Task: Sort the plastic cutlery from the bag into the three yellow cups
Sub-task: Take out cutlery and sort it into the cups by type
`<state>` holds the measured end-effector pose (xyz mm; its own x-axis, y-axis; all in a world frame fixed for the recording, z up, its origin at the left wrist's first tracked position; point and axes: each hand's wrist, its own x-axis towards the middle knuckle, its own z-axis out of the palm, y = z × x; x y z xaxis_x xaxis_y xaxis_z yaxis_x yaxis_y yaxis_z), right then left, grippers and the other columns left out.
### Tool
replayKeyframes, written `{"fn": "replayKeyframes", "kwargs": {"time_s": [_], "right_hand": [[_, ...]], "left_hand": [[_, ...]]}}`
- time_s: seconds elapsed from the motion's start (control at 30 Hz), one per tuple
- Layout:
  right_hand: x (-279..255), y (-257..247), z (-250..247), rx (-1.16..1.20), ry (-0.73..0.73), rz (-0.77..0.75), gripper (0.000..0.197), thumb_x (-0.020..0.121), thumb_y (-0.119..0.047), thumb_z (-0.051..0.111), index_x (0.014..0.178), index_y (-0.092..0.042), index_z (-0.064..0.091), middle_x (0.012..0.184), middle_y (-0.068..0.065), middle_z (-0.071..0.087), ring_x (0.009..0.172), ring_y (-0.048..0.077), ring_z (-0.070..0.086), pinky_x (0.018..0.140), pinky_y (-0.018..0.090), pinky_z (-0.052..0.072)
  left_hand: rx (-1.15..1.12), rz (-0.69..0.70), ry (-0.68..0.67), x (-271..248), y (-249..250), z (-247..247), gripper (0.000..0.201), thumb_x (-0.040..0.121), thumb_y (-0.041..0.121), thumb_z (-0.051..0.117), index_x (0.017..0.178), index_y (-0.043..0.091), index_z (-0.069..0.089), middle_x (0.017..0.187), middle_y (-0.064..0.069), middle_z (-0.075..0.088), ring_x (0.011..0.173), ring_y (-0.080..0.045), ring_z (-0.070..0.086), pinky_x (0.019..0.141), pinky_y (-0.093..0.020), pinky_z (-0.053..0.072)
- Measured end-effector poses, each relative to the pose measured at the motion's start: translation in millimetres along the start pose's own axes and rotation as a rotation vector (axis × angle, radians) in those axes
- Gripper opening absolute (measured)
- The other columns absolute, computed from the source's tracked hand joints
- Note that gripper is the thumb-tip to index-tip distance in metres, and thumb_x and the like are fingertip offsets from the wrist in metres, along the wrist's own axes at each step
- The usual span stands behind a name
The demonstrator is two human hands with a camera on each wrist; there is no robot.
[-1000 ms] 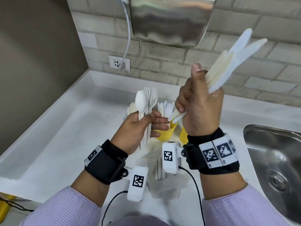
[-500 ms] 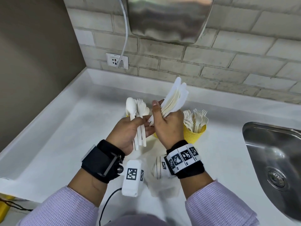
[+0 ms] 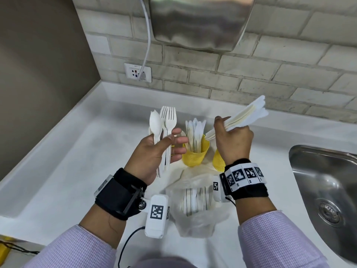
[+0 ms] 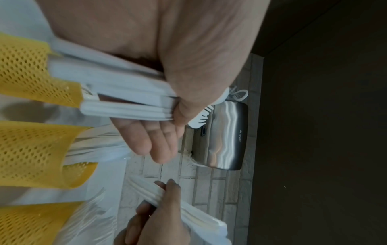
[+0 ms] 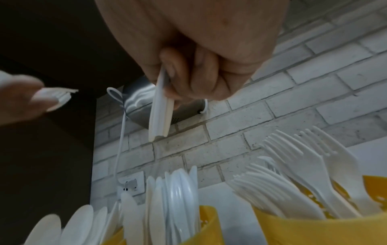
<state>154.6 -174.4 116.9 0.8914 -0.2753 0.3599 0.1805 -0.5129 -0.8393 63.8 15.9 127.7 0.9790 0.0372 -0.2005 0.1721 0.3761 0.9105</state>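
Note:
My left hand (image 3: 170, 144) holds a white spoon (image 3: 155, 122) and a few forks (image 3: 169, 117) upright, thumb pressing the handles (image 4: 125, 106) against the fingers. My right hand (image 3: 231, 136) grips a bundle of white knives (image 3: 247, 116), blades pointing up and right, fingers (image 5: 201, 77) curled round the handles (image 5: 161, 112). Between the hands stands a yellow cup (image 3: 195, 154) filled with knives. A second yellow cup (image 3: 218, 161) is half hidden under my right wrist and holds forks (image 5: 293, 174). Spoons (image 5: 79, 223) stand in a third cup (image 4: 21, 69) behind my left hand.
A clear plastic bag (image 3: 197, 206) with more cutlery lies on the white counter (image 3: 77, 171) just in front of the cups. A steel sink (image 3: 328, 186) is at the right. A metal hand dryer (image 3: 199, 22) and a wall socket (image 3: 137, 72) are on the brick wall.
My right hand came down with the knives to meet my left hand, then pulled away to the right. My left hand keeps its spoon and forks.

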Motion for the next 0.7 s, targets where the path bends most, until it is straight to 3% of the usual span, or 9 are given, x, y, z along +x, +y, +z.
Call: {"fn": "replayKeyframes", "kwargs": {"time_s": [0.03,0.1,0.23,0.37,0.47,0.57,0.7], "right_hand": [[0.2,2.0,2.9,-0.032,-0.017,-0.005,0.042,0.092,-0.036,0.065,0.057,-0.015,0.059,0.054,-0.008,0.062,0.053,0.010,0.057,0.053,0.004,0.033],[1.0,2.8,10.2,-0.112,-0.047,0.002,0.046,0.090,-0.040,0.068,0.054,-0.015,0.055,0.052,-0.004,0.059,0.048,0.012,0.055,0.049,0.018,0.036],[2.9,-1.2,22.6,-0.245,-0.133,0.003,0.045,0.089,-0.047,0.068,0.059,-0.016,0.055,0.060,0.008,0.063,0.065,0.033,0.066,0.059,0.027,0.042],[2.7,-11.1,27.7,-0.383,-0.215,0.040,0.048,0.090,-0.057,0.064,0.066,-0.018,0.049,0.082,0.016,0.071,0.079,0.039,0.069,0.068,0.036,0.052],[2.5,-11.3,31.5,-0.462,-0.302,0.043,0.043,0.091,-0.059,0.062,0.081,-0.017,0.059,0.096,0.017,0.072,0.092,0.040,0.068,0.076,0.039,0.052],[3.3,-2.5,33.2,-0.515,-0.404,0.021,0.043,0.088,-0.061,0.064,0.090,-0.018,0.061,0.100,0.013,0.071,0.096,0.038,0.068,0.076,0.037,0.050],[0.7,1.4,28.3,-0.453,-0.399,-0.016,0.053,0.086,-0.060,0.067,0.118,-0.019,0.058,0.110,0.009,0.070,0.103,0.034,0.066,0.080,0.038,0.052]], "left_hand": [[0.008,0.007,-0.009,0.0,-0.8,0.3,0.026,0.106,0.017,0.050,0.127,0.011,0.064,0.116,-0.013,0.075,0.086,-0.022,0.071,0.076,-0.029,0.060],[0.020,0.022,-0.028,-0.2,-1.9,1.0,0.025,0.106,0.017,0.049,0.125,0.012,0.065,0.114,-0.012,0.075,0.085,-0.022,0.070,0.076,-0.030,0.060],[0.033,0.046,-0.056,-0.6,-2.5,2.8,0.026,0.106,0.017,0.049,0.124,0.012,0.066,0.111,-0.010,0.075,0.083,-0.020,0.069,0.076,-0.029,0.060],[0.067,0.080,-0.074,-1.0,-2.8,2.2,0.025,0.106,0.017,0.049,0.122,0.013,0.067,0.105,-0.008,0.074,0.081,-0.021,0.068,0.074,-0.029,0.059],[0.112,0.118,-0.084,-2.6,-2.1,2.1,0.025,0.106,0.016,0.049,0.122,0.013,0.068,0.095,-0.004,0.071,0.076,-0.020,0.066,0.073,-0.030,0.058],[0.160,0.150,-0.099,-5.1,-0.3,2.5,0.025,0.106,0.015,0.049,0.121,0.015,0.069,0.086,0.001,0.068,0.070,-0.017,0.063,0.070,-0.029,0.057],[0.208,0.187,-0.105,-6.4,0.8,3.3,0.025,0.105,0.017,0.050,0.121,0.018,0.070,0.082,0.002,0.064,0.066,-0.016,0.057,0.067,-0.027,0.054]]}}
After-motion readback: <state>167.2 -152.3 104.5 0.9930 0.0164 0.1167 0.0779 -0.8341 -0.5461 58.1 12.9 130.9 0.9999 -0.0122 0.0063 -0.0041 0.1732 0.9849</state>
